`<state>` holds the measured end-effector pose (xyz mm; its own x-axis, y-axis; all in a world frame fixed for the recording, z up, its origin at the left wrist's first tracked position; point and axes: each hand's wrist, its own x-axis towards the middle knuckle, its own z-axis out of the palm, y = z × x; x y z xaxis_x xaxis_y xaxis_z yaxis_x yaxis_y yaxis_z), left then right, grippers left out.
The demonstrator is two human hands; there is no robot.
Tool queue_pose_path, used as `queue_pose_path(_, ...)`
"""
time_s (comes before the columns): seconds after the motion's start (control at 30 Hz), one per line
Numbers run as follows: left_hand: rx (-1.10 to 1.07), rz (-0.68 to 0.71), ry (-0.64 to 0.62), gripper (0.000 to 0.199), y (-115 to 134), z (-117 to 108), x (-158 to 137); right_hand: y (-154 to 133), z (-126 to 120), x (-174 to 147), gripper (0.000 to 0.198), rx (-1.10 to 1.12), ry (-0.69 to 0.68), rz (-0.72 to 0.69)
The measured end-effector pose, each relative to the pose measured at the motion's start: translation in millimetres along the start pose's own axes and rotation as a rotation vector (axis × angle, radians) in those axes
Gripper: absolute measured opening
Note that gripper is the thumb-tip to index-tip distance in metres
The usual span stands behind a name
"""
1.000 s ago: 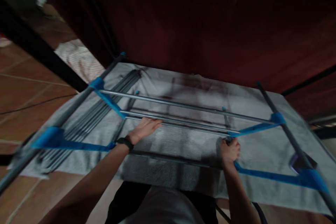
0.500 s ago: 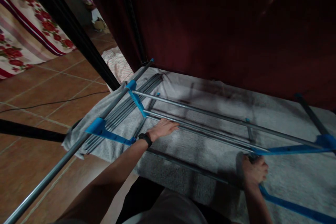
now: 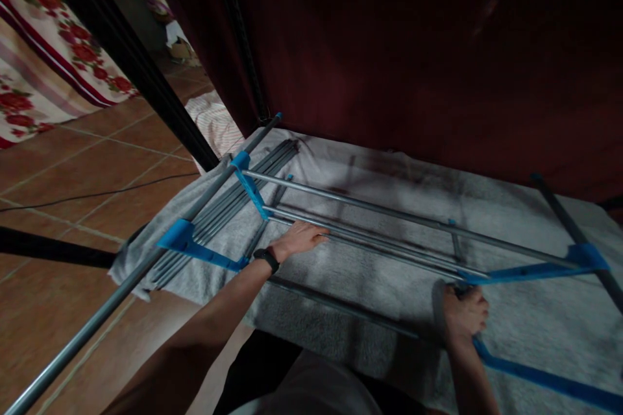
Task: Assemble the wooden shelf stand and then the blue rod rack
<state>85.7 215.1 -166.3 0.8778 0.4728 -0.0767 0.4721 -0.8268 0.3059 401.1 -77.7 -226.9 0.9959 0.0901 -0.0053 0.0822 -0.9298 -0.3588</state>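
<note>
A rack frame of grey metal rods (image 3: 370, 204) and blue plastic brackets (image 3: 253, 191) lies over a grey blanket. My left hand (image 3: 296, 240), with a dark band on the wrist, is closed over the thin lower rods near the left bracket; its fingertips are partly hidden. At the right end of these rods, my right hand (image 3: 466, 312) is closed around the inner end of the right blue bracket (image 3: 530, 271). Its fingers hide most of that joint. Another blue bracket arm (image 3: 549, 379) runs from below this hand toward the lower right.
Several loose grey rods (image 3: 228, 204) lie bundled on the blanket (image 3: 530, 318) at the left. A long metal pole (image 3: 87, 331) juts past the edge over the tiled floor (image 3: 53, 259). Black posts (image 3: 141, 71) and a dark red curtain (image 3: 389, 65) bound the space.
The view has shifted slightly, so the frame's right end and my right hand appear a little further left. Both hands keep their places on the frame.
</note>
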Motion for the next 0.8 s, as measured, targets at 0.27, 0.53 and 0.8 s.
queue_pose_path(0.27,0.023,0.046,0.124,0.034,18,-13,-18,1,2,3,0.079,0.027,-0.036,0.015)
queue_pose_path(0.53,0.004,0.225,0.17,0.031,75,-36,-42,3,8,7,0.075,0.072,-0.039,0.035)
queue_pose_path(0.8,-0.155,0.379,0.23,0.031,141,-114,-38,-2,4,4,0.071,0.084,-0.051,0.012)
